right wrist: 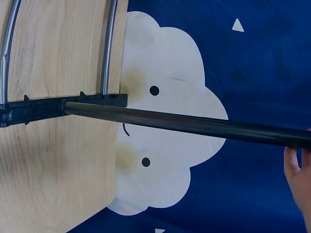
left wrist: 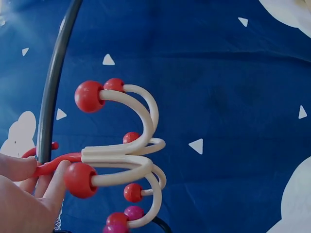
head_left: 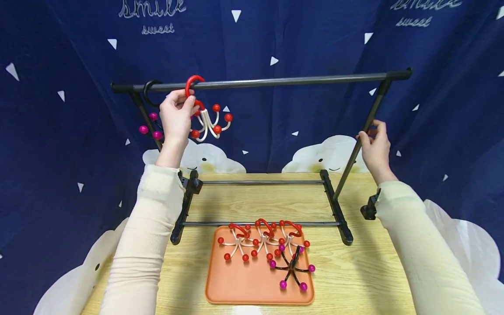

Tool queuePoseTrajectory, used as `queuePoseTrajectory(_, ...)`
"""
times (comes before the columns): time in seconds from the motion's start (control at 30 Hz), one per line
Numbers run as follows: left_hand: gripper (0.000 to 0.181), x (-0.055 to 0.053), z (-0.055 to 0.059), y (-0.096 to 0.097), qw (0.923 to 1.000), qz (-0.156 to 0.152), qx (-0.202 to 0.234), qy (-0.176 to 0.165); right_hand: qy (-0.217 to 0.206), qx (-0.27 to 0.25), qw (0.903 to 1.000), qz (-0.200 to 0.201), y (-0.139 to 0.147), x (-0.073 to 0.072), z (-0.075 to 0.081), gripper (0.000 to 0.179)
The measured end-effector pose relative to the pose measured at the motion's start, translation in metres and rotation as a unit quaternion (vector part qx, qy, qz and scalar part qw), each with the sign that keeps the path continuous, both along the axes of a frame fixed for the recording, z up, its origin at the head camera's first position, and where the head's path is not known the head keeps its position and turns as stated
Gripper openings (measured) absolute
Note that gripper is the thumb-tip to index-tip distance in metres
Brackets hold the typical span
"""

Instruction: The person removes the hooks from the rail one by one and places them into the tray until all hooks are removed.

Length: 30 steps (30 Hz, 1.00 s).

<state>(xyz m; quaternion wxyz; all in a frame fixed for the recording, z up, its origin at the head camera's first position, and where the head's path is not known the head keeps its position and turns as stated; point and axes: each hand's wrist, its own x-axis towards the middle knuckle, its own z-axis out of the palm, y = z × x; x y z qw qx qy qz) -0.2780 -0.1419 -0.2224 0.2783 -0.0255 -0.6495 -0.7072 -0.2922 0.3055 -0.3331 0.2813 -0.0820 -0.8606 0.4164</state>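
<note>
My left hand [head_left: 176,116] pinches the red hook of a hanger with curved white arms [head_left: 204,117] tipped with red balls. That hook curves over the rack's dark top rail [head_left: 283,81], near its left end. In the left wrist view, thumb and fingers hold the red hook [left wrist: 68,158] close to the rail [left wrist: 54,73]. Just left of it, a black hook [head_left: 145,92] hangs on the same rail, with magenta balls [head_left: 143,129] below, partly hidden by my hand. My right hand [head_left: 377,151] grips the rack's right upright post [head_left: 350,162], thumb in front.
An orange tray [head_left: 236,288] lies on the wooden table [head_left: 256,199]. It carries three hangers with red hooks and white arms [head_left: 237,239], plus a black one with magenta balls [head_left: 292,266]. Behind the tray stands the rack's base [head_left: 260,223]. A blue curtain [head_left: 267,39] hangs behind.
</note>
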Motion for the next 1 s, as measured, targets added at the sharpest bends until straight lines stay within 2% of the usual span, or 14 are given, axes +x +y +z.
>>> queuePoseTrajectory(0.13,0.017,0.003,0.004,0.002,0.9991,-0.015,0.025,0.031,0.003,-0.003,1.0000,0.000,0.000,0.000,0.000,0.042)
queuePoseTrajectory(0.3,0.017,0.008,0.009,0.006,0.9976,-0.031,0.030,0.054,0.007,-0.006,1.0000,0.000,-0.001,0.000,0.000,0.041)
queuePoseTrajectory(0.53,0.018,0.018,0.006,0.015,0.9926,-0.076,0.056,0.077,0.016,-0.015,0.9998,-0.004,-0.001,-0.001,-0.002,0.040)
queuePoseTrajectory(0.67,0.019,0.024,0.002,0.021,0.9908,-0.094,0.055,0.081,0.017,-0.016,0.9997,-0.005,-0.002,-0.001,-0.002,0.040)
queuePoseTrajectory(0.8,0.020,0.030,-0.005,0.025,0.9908,-0.101,0.028,0.086,0.009,-0.016,0.9998,-0.003,-0.003,-0.001,-0.001,0.041)
queuePoseTrajectory(1.0,0.025,0.041,-0.026,0.033,0.9904,-0.094,-0.019,0.100,0.009,-0.019,0.9998,-0.002,-0.004,-0.001,-0.001,0.040)
